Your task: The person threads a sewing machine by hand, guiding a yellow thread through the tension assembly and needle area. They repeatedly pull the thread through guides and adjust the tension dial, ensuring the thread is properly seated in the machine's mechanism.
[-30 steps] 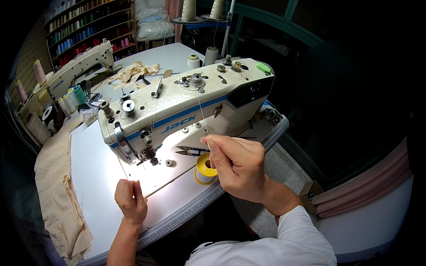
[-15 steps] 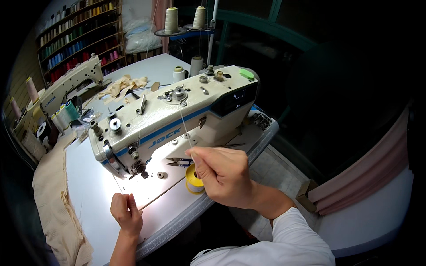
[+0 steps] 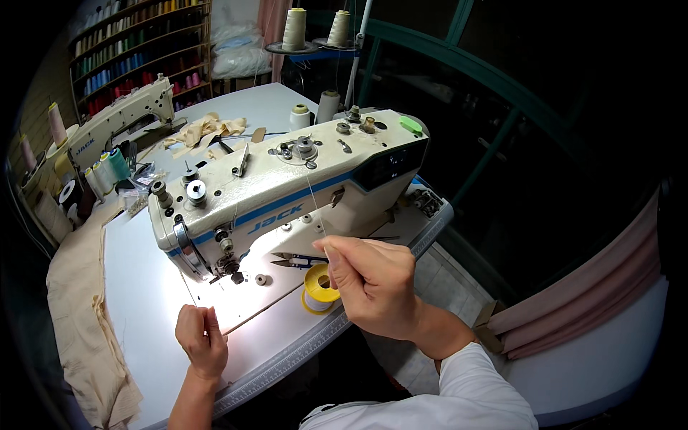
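A white sewing machine (image 3: 269,188) with a blue stripe stands across the table. My right hand (image 3: 376,283) is closed in front of its arm, pinching a thin pale thread (image 3: 315,199) between thumb and forefinger. This thread runs up taut to a round fitting (image 3: 305,145) on the machine's top. Below the lit needle area, my left hand (image 3: 201,340) is closed near the table's front; a fine line of thread (image 3: 188,288) leads down to it. A yellow spool (image 3: 320,289) of white thread sits beside my right hand. Snips (image 3: 292,261) lie behind the spool, next to a small metal bobbin (image 3: 261,279).
Beige cloth (image 3: 82,315) hangs over the table's left side. A second sewing machine (image 3: 118,118) and fabric scraps (image 3: 208,130) are at the back left. Thread cones (image 3: 294,30) stand on a holder behind. A ruler strip (image 3: 287,358) edges the table's front.
The view has shifted slightly, so the machine appears farther right. My right hand has moved a little to the right relative to the spool, still pinching the thread. My left hand stays closed.
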Action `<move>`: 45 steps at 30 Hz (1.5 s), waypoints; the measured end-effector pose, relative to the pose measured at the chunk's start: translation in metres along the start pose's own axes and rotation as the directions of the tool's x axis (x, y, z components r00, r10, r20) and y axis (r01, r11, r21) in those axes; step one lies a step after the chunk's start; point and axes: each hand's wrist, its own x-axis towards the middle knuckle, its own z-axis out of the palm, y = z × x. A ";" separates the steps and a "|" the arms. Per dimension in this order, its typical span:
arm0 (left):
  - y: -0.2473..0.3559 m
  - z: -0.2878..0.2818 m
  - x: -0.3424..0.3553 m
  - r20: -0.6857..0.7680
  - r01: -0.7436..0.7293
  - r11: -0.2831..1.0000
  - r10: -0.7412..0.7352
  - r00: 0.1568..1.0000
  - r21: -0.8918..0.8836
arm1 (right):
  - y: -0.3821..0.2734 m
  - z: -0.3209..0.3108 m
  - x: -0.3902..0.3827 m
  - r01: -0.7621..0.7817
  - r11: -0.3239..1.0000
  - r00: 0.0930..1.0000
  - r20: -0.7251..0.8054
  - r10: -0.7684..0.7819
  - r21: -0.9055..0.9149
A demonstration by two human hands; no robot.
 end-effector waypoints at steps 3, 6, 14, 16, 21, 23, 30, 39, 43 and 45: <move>0.000 -0.001 0.000 0.004 0.006 1.000 -0.006 1.000 0.002 | 0.000 0.001 0.001 0.016 0.999 1.000 -0.024 -0.015 0.028; 0.000 -0.001 0.000 0.011 0.008 1.000 -0.008 1.000 0.001 | 0.000 0.002 0.003 0.017 0.999 0.999 -0.032 -0.015 0.042; 0.000 -0.001 0.000 0.015 0.022 1.000 -0.022 1.000 -0.003 | 0.001 0.000 0.001 -0.009 1.000 1.000 0.003 0.009 0.006; 0.001 -0.001 0.001 0.016 0.016 1.000 -0.016 1.000 -0.001 | 0.001 0.000 0.001 -0.013 1.000 1.000 0.003 0.013 0.003; -0.001 0.000 0.000 0.010 0.007 1.000 -0.007 1.000 0.002 | 0.001 -0.001 0.002 -0.016 1.000 1.000 -0.005 0.016 -0.001; -0.002 0.000 -0.001 0.010 0.014 1.000 -0.014 1.000 0.002 | 0.001 -0.002 0.003 -0.013 1.000 1.000 0.000 0.013 -0.011; 0.001 -0.001 0.001 0.017 0.030 1.000 -0.030 0.999 -0.005 | 0.003 -0.004 0.004 0.000 1.000 1.000 -0.010 0.000 -0.012; -0.002 -0.001 0.000 0.011 0.013 1.000 -0.013 1.000 0.004 | 0.004 -0.003 0.003 -0.025 0.999 1.000 -0.003 0.025 -0.022; -0.005 0.000 0.000 0.009 -0.019 1.000 0.019 1.000 0.011 | 0.005 -0.002 0.003 -0.031 0.999 0.999 -0.019 0.030 -0.009; -0.005 0.000 0.000 0.006 -0.020 1.000 0.020 1.000 0.011 | 0.007 -0.002 0.003 -0.029 1.000 0.999 -0.023 0.029 -0.012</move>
